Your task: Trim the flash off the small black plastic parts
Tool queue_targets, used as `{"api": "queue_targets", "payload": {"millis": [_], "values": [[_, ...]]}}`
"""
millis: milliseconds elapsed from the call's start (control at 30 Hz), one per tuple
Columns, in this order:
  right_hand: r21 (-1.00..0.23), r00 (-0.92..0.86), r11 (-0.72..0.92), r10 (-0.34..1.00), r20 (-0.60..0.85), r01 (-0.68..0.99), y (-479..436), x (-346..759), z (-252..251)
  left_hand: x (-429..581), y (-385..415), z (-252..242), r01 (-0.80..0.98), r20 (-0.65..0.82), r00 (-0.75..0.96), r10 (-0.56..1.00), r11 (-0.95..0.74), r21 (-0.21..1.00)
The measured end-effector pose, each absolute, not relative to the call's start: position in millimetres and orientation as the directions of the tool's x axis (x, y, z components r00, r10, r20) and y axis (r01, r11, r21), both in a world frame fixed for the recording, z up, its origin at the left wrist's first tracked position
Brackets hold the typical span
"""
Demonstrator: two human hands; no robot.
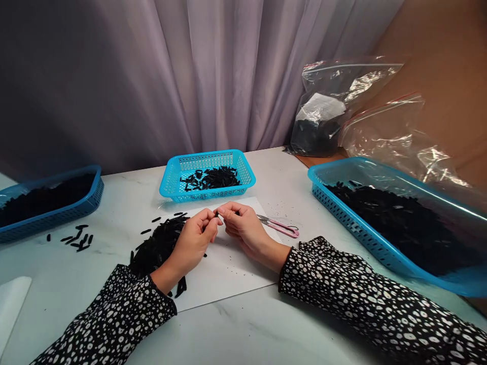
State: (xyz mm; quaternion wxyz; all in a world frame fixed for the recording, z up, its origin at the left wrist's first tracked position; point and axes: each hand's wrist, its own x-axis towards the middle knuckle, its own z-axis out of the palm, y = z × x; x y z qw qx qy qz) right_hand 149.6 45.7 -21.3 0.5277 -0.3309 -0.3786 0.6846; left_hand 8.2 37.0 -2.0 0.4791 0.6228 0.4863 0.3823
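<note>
My left hand and my right hand meet fingertip to fingertip above a white sheet of paper. Pinched between them is a small black piece, mostly hidden by the fingers; its exact kind I cannot make out. A heap of short black strips lies beside and partly under my left wrist. Just beyond my right hand rests a small pair of pink-handled scissors or snips, its tip hidden behind the hand.
Behind my hands stands a blue basket with some black strips. Larger blue baskets of black pieces flank it, one left and one right. Loose strips lie at left. Clear zip bags stand at the back right.
</note>
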Motion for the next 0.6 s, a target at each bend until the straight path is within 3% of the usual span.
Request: {"api": "queue_targets", "payload": {"millis": [167, 333, 433, 500, 600], "values": [[-0.858, -0.198, -0.161, 0.978, -0.07, -0.488, 49.5, 151.9, -22.4, 6.3, 37.2, -3.6, 0.214, -0.023, 0.255, 0.967, -0.034, 0.976], [-0.843, -0.192, -0.166, 0.978, -0.076, -0.511, 50.9, 152.8, -21.4, 7.1, 38.4, -1.6, -0.042, -0.128, 0.225, 0.966, 0.141, 0.989], [-0.817, -0.182, -0.172, 0.98, -0.083, -0.551, 52.1, 153.8, -21.3, 8.4, 39.3, -3.1, -0.091, -0.19, 0.189, 0.963, 0.21, 0.973], [-0.79, -0.189, -0.189, 0.977, -0.094, -0.583, 53.9, 154.9, -22.7, 9.4, 39.5, -5.8, -0.071, -0.191, 0.173, 0.966, 0.205, 0.976], [-0.813, -0.216, -0.221, 0.969, -0.121, -0.539, 56.8, 155.9, -26.9, 10.4, 39.2, -9.7, -0.027, -0.078, 0.164, 0.983, 0.083, 0.996]]}}
